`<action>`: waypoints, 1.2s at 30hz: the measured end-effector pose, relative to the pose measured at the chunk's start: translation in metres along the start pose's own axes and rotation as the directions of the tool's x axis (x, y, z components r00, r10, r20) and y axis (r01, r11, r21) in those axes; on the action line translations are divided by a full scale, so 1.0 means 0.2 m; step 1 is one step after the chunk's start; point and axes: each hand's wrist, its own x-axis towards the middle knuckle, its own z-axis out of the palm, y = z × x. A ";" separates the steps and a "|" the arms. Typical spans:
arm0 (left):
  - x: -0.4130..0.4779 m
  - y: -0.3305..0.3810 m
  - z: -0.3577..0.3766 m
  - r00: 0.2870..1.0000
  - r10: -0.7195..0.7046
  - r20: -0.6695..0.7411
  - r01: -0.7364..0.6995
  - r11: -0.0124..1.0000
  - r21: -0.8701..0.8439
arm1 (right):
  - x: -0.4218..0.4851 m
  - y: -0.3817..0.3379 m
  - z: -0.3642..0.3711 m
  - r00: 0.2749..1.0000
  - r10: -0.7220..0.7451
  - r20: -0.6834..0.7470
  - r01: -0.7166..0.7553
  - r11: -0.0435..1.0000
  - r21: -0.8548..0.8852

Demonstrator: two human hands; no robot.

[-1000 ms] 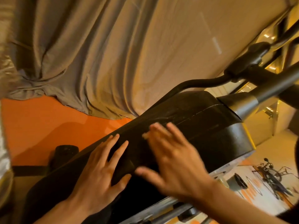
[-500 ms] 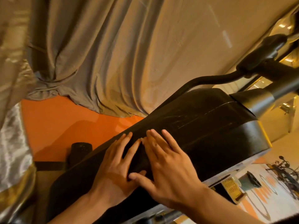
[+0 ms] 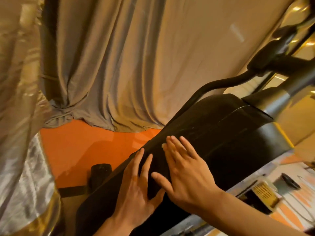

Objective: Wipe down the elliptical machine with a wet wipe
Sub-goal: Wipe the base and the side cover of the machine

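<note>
Here, the right hand (image 3: 184,172) lies flat, fingers straight, pressing the wipe (image 3: 163,146) onto the elliptical (image 3: 230,133). The left hand (image 3: 136,189) rests flat beside it, holding nothing. Use even pressure and overlapping strokes.

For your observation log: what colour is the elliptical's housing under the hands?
Black housing, seen in the head view.

The person's left hand (image 3: 136,191) and right hand (image 3: 185,176) are bare, and both wrists and the visible forearms are uncovered too.
</note>
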 end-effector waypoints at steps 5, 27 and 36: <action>0.00 -0.01 0.02 0.999 0.017 0.030 -0.018 0.999 0.045 | -0.02 0.44 -0.26 0.985 0.152 -0.083 -0.168 0.957 -0.237; 0.01 0.01 0.01 1.000 -0.017 0.010 0.018 0.994 -0.110 | 0.12 0.05 -0.04 0.994 0.108 -0.005 -0.108 0.994 -0.030; 0.00 -0.01 0.02 0.999 -0.017 0.041 0.017 1.000 -0.009 | 0.11 0.46 -0.30 0.949 0.303 -0.089 -0.315 0.917 -0.246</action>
